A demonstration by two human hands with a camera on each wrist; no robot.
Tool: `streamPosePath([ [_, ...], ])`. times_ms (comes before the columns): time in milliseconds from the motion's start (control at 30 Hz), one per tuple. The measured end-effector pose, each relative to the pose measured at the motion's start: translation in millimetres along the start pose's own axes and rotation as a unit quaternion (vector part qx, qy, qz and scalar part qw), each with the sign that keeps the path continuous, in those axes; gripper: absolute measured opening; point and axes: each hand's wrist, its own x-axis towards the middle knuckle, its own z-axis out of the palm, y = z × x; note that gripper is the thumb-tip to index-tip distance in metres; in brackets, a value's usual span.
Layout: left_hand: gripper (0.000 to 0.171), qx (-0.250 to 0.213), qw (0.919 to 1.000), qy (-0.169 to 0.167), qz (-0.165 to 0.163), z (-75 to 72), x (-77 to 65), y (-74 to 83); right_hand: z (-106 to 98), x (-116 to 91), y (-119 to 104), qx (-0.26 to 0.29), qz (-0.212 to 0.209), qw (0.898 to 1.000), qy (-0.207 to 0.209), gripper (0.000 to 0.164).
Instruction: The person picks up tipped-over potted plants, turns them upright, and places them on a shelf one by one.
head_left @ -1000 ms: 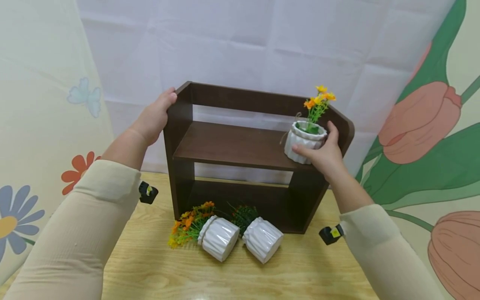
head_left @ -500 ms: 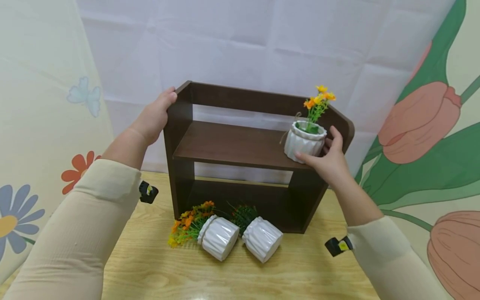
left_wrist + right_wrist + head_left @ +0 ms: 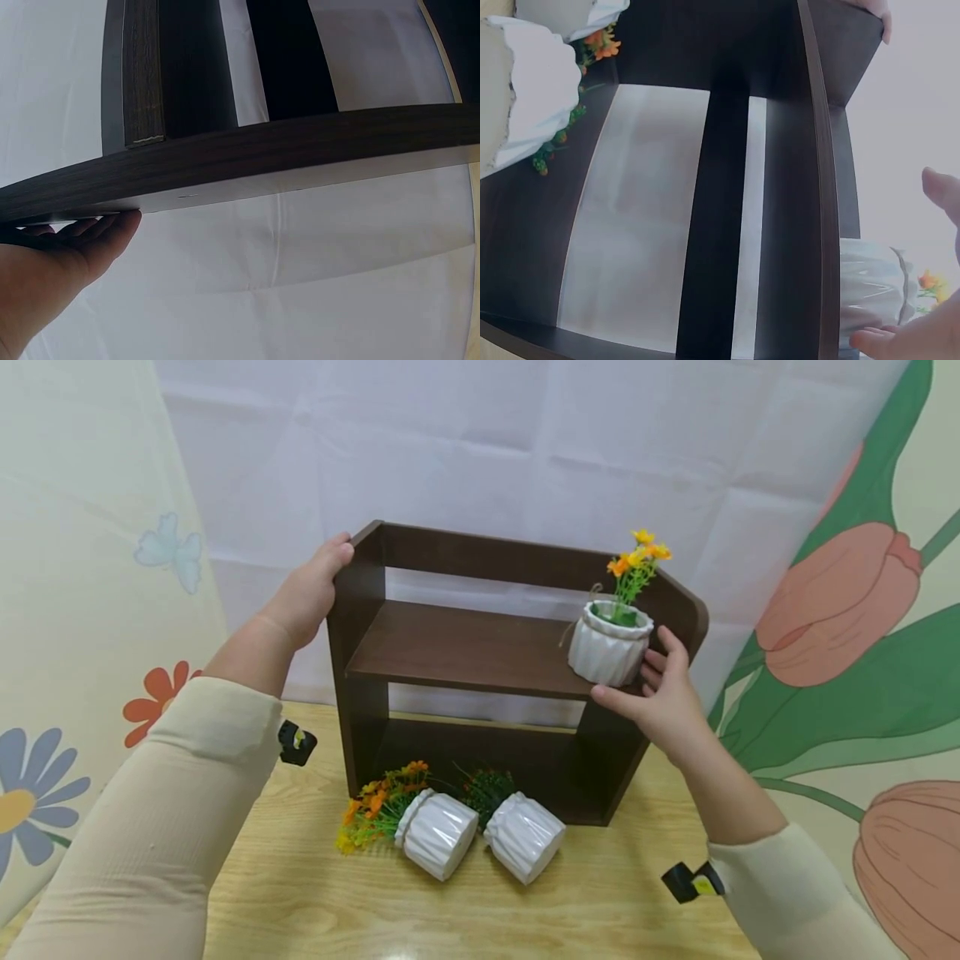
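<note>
In the head view, a white ribbed flowerpot [image 3: 609, 650] with yellow-orange flowers and a twine bow stands upright at the right end of the upper shelf. Just right of it is my right hand [image 3: 667, 702], fingers apart and thumb near the shelf's front edge; the pot is not in its grasp. My left hand [image 3: 311, 589] rests against the outer left side of the dark brown rack [image 3: 465, 647]. The left wrist view shows that hand's fingers [image 3: 116, 236] lying along the side panel's outer face. The right wrist view has the right hand [image 3: 922, 330] beside the pot [image 3: 874, 289].
Two more white flowerpots lie tipped on the wooden table [image 3: 315, 893] before the rack: one with orange flowers [image 3: 438, 835], one with dark green foliage [image 3: 525, 839]. White cloth [image 3: 480, 452] hangs behind, and printed flower panels flank both sides.
My right hand has loosened from the flowerpot and drawn back a little to the right and down. The pot stays where it was; the left hand has not moved.
</note>
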Motion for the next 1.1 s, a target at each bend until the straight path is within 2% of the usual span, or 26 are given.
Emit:
streamPosePath([
  [800, 0.063, 0.004, 1.0000, 0.002, 0.003, -0.1, -0.1, 2.1, 14.0, -29.3, 18.8, -0.013, -0.023, 0.998, -0.060, 0.111],
  [1100, 0.063, 0.005, 1.0000, 0.005, -0.003, 0.4, -0.4, 3.1, 22.0, -35.9, 34.6, 0.010, -0.041, 0.994, -0.098, 0.108],
])
